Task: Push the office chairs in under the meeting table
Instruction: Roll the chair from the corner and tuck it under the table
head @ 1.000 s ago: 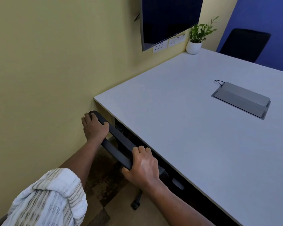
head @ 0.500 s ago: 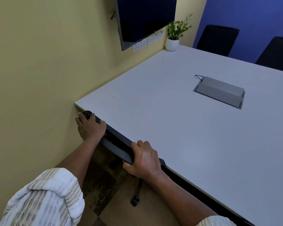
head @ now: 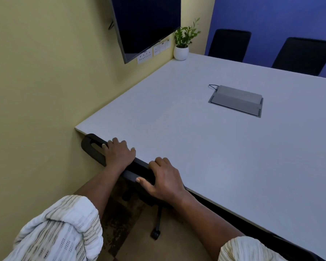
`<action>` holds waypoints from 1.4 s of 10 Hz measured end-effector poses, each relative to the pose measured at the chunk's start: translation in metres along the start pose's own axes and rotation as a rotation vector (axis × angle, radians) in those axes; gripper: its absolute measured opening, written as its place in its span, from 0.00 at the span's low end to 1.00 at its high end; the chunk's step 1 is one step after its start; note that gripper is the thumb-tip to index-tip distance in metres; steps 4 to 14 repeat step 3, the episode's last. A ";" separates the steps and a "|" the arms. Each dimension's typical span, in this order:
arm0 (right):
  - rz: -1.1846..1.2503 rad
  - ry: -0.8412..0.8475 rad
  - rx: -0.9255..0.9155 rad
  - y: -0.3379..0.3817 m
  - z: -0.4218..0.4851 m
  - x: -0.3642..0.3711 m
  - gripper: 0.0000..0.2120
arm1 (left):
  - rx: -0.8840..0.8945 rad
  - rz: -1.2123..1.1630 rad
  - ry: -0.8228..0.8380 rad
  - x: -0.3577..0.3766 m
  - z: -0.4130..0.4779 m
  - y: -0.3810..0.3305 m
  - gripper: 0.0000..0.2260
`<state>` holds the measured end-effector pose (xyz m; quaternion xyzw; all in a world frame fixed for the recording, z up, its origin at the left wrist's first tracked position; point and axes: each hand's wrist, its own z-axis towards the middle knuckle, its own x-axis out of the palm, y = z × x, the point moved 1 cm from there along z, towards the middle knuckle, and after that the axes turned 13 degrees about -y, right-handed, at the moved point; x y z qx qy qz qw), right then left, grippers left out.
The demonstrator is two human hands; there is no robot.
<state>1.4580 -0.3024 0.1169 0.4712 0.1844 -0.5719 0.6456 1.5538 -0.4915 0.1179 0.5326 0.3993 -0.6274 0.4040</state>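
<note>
A black office chair point(head: 91, 149) stands at the near left corner of the white meeting table point(head: 205, 147). Only the top bar of its backrest shows, pressed against the table's front edge; one caster leg point(head: 156, 230) pokes out below. My left hand point(head: 119, 154) lies over the left part of that bar, fingers curled on it. Further right on the same bar my right hand point(head: 164, 178) is clasped, with the thumb along its near side. The seat is hidden under the table.
A yellow wall point(head: 36, 91) runs close along the left with a dark screen point(head: 145, 25) and sockets. A potted plant point(head: 182, 48) sits in the table's far corner, a grey cable box point(head: 235, 100) in its middle. Two black chairs point(head: 230, 44) point(head: 303, 55) stand along the far side.
The chair back has moved forward until it meets the table edge. Both hands stayed on the bar, and my left hand slid rightward along it.
</note>
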 end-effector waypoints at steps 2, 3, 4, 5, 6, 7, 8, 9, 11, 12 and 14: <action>-0.013 -0.009 0.015 -0.031 -0.027 -0.044 0.19 | 0.057 -0.042 0.131 0.000 -0.037 -0.074 0.27; -0.039 -0.035 0.074 -0.061 -0.048 -0.077 0.21 | 0.105 -0.095 0.130 0.002 -0.062 -0.120 0.27; -0.039 -0.035 0.074 -0.061 -0.048 -0.077 0.21 | 0.105 -0.095 0.130 0.002 -0.062 -0.120 0.27; -0.039 -0.035 0.074 -0.061 -0.048 -0.077 0.21 | 0.105 -0.095 0.130 0.002 -0.062 -0.120 0.27; -0.039 -0.035 0.074 -0.061 -0.048 -0.077 0.21 | 0.105 -0.095 0.130 0.002 -0.062 -0.120 0.27; -0.039 -0.035 0.074 -0.061 -0.048 -0.077 0.21 | 0.105 -0.095 0.130 0.002 -0.062 -0.120 0.27; -0.039 -0.035 0.074 -0.061 -0.048 -0.077 0.21 | 0.105 -0.095 0.130 0.002 -0.062 -0.120 0.27; -0.039 -0.035 0.074 -0.061 -0.048 -0.077 0.21 | 0.105 -0.095 0.130 0.002 -0.062 -0.120 0.27; -0.039 -0.035 0.074 -0.061 -0.048 -0.077 0.21 | 0.105 -0.095 0.130 0.002 -0.062 -0.120 0.27; -0.039 -0.035 0.074 -0.061 -0.048 -0.077 0.21 | 0.105 -0.095 0.130 0.002 -0.062 -0.120 0.27; -0.039 -0.035 0.074 -0.061 -0.048 -0.077 0.21 | 0.105 -0.095 0.130 0.002 -0.062 -0.120 0.27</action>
